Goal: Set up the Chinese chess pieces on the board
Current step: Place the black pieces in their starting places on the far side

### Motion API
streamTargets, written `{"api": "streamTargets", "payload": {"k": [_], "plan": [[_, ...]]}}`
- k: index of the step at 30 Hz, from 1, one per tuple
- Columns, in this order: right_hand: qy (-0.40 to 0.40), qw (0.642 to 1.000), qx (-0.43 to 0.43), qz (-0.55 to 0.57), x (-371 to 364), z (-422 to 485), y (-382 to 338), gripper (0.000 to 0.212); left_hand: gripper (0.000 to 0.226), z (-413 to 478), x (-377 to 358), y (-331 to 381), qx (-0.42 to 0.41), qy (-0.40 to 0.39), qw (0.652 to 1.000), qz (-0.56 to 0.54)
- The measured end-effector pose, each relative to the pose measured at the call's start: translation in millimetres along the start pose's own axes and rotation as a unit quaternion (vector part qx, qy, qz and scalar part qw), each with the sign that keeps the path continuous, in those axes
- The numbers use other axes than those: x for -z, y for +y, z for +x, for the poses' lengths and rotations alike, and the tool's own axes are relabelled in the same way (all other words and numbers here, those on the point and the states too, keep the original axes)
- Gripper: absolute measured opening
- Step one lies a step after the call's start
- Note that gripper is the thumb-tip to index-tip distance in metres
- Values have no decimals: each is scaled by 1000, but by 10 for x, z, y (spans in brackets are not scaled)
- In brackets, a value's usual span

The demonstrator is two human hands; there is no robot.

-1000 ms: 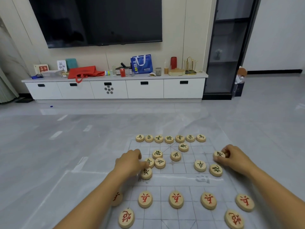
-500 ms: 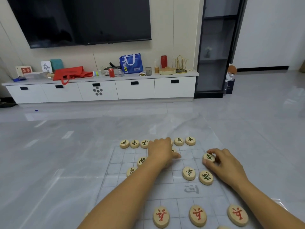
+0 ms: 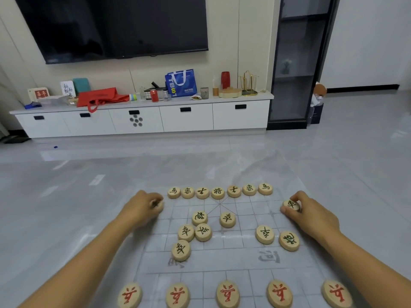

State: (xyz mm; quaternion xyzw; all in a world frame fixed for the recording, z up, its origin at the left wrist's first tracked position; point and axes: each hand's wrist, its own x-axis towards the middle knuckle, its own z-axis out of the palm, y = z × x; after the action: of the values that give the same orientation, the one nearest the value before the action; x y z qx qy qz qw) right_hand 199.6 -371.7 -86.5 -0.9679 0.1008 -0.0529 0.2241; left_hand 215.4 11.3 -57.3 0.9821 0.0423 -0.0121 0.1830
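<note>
Black 車 piece (image 3: 291, 205) in right hand (image 3: 312, 217)

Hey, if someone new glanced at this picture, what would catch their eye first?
Two hands work over a board on the floor: the left hand grips a blurred piece at its far left corner, and the right hand pinches a black-lettered piece near the far right corner. Between them seven black pieces line the far edge, and five red pieces line the bottom of the frame.
</note>
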Motion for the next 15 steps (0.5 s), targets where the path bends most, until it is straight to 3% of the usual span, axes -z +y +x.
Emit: {"api": "streamTargets", "payload": {"k": [4, 8, 12, 15], "plan": [[55, 995, 25, -74, -61, 74, -102, 34, 31, 17, -165, -222, -24, -16, 995, -100], [60, 994, 35, -90, -94, 146, -89, 36, 61, 72, -244, -216, 26, 12, 975, -219], [31, 997, 23, -69, -37, 341, -77, 41, 30, 96, -275, -231, -3, 65, 978, -197], [34, 998, 24, -41, -42, 438, -75, 41, 30, 151, -271, -260, -8, 90, 985, -150]]}}
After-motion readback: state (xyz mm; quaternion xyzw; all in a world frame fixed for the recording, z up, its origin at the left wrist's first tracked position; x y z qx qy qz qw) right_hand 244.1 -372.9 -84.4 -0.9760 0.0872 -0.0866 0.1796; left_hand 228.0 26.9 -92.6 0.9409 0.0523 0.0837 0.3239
